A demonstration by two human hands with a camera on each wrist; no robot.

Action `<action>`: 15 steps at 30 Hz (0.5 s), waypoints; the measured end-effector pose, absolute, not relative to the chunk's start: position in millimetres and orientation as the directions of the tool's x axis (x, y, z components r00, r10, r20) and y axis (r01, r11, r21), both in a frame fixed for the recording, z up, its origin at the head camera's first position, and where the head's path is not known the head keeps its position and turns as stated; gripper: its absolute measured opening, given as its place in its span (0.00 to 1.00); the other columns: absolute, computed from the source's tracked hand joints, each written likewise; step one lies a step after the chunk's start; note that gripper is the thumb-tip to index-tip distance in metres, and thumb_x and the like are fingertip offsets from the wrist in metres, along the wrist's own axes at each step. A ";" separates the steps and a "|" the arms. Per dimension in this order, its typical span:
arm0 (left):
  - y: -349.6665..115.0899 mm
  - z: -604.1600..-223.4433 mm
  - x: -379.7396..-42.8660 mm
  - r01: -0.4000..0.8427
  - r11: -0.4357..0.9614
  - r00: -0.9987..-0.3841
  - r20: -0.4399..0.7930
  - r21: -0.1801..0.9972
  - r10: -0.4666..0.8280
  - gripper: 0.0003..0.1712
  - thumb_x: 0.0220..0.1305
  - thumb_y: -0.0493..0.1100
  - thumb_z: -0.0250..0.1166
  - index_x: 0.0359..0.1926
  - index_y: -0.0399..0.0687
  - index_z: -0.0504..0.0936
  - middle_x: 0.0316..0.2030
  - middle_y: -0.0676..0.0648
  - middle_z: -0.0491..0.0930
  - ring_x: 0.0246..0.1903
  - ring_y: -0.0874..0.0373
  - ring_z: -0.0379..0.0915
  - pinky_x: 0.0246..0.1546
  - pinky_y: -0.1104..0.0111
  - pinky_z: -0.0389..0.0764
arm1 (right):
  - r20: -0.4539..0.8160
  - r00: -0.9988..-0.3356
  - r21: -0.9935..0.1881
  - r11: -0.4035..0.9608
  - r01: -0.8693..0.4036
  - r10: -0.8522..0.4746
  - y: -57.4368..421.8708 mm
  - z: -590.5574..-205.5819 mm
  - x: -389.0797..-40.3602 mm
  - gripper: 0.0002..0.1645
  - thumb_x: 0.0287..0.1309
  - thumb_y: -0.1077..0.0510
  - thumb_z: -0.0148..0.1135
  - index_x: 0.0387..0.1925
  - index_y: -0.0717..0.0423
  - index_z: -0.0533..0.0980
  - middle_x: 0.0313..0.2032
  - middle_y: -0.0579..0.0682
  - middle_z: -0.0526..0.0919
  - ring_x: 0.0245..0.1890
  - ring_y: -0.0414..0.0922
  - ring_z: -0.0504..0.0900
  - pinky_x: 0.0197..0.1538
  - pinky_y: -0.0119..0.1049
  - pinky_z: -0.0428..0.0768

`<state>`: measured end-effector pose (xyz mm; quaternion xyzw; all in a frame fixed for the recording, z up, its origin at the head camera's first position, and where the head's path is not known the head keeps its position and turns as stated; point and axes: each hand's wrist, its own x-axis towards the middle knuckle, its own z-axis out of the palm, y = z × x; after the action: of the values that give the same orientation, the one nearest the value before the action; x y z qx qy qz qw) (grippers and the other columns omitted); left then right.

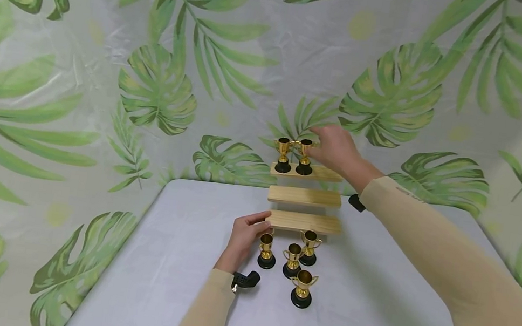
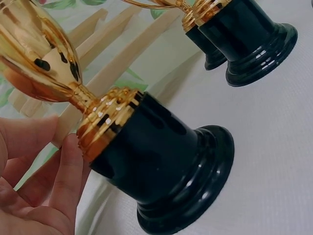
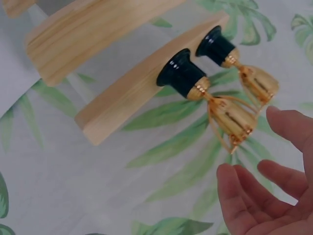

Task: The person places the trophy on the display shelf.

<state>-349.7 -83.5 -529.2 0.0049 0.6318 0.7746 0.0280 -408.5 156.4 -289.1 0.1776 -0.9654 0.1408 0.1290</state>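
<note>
On the top board of a three-step wooden shelf (image 1: 302, 222) stand two small gold trophy cups with black bases, a left trophy (image 1: 283, 155) and a right trophy (image 1: 305, 157). My right hand (image 1: 336, 148) is beside the right trophy. In the right wrist view, its fingertips (image 3: 227, 176) are spread and apart from that cup (image 3: 232, 117). My left hand (image 1: 244, 234) pinches the left end of the lowest board (image 2: 66, 125) between thumb and fingers. Just beside it on the table stands another trophy (image 1: 267, 251), large in the left wrist view.
In front of the shelf, three more trophies stand close together: one at the back (image 1: 309, 249), one in the middle (image 1: 293, 261) and one nearest me (image 1: 302, 289). A white cloth covers the table (image 1: 153, 280). Behind it hangs a leaf-patterned curtain (image 1: 233, 72).
</note>
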 end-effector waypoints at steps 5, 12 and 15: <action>-84.8 -529.1 -351.1 -0.047 -0.201 -0.998 -0.038 0.978 0.049 0.18 0.62 0.33 0.71 0.54 0.39 0.86 0.52 0.39 0.83 0.36 0.56 0.86 0.44 0.68 0.85 | 0.300 -0.895 -0.228 0.887 -0.403 -0.330 155.5 -285.4 -398.9 0.40 0.60 0.49 0.71 0.69 0.60 0.70 0.57 0.63 0.79 0.51 0.58 0.78 0.55 0.56 0.78; -84.9 -529.2 -350.4 -0.055 -0.198 -0.998 -0.046 0.979 0.046 0.17 0.62 0.32 0.71 0.53 0.41 0.87 0.52 0.41 0.84 0.37 0.55 0.86 0.45 0.67 0.84 | 0.325 -0.890 -0.297 0.859 -0.417 -0.320 163.8 -289.3 -386.7 0.38 0.60 0.49 0.71 0.69 0.56 0.71 0.54 0.61 0.80 0.51 0.56 0.78 0.49 0.55 0.79; -84.7 -528.5 -349.9 -0.048 -0.192 -0.998 -0.040 0.980 0.049 0.18 0.62 0.32 0.71 0.54 0.39 0.86 0.52 0.39 0.84 0.36 0.55 0.86 0.45 0.67 0.85 | 0.329 -0.897 -0.323 0.858 -0.401 -0.295 169.4 -291.0 -381.1 0.38 0.60 0.47 0.71 0.69 0.54 0.72 0.53 0.61 0.80 0.51 0.55 0.78 0.48 0.55 0.79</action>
<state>-349.9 -84.7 -528.5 0.0002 0.6349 0.7720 0.0315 -381.1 169.4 -291.0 0.1823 -0.9542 0.1949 0.1350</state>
